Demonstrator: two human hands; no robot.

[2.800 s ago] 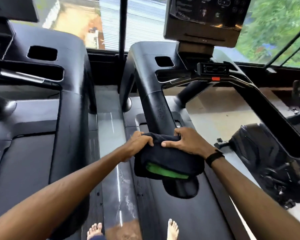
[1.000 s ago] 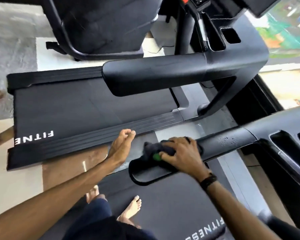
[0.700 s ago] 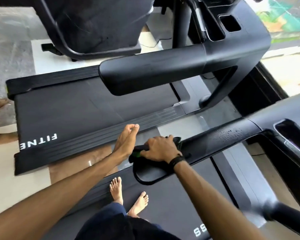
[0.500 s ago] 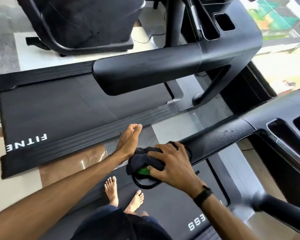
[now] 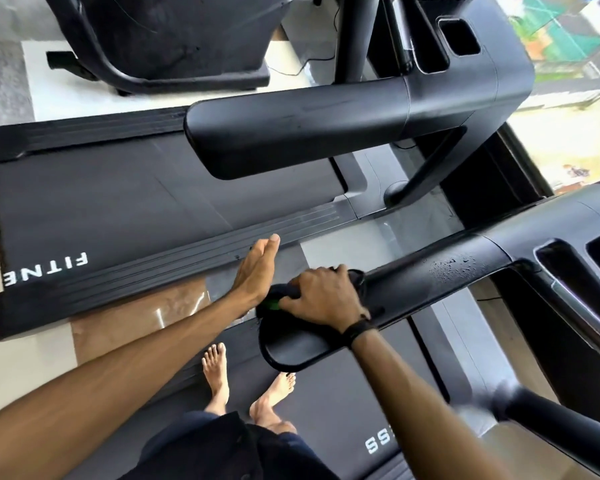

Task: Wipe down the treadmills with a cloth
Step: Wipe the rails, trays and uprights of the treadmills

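Gym: 2 treadmills [image 5: 153, 209] side by side

dark cloth [image 5: 282, 295] with green patch, bunched on black treadmill handrail [image 5: 430, 282], droplets on handrail

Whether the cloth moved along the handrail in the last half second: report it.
Yes. The cloth, under the right hand, slid up the handrail off its rounded end.

Bare arms, black wristband [image 5: 358, 330], dark shorts [image 5: 222, 448], barefoot.
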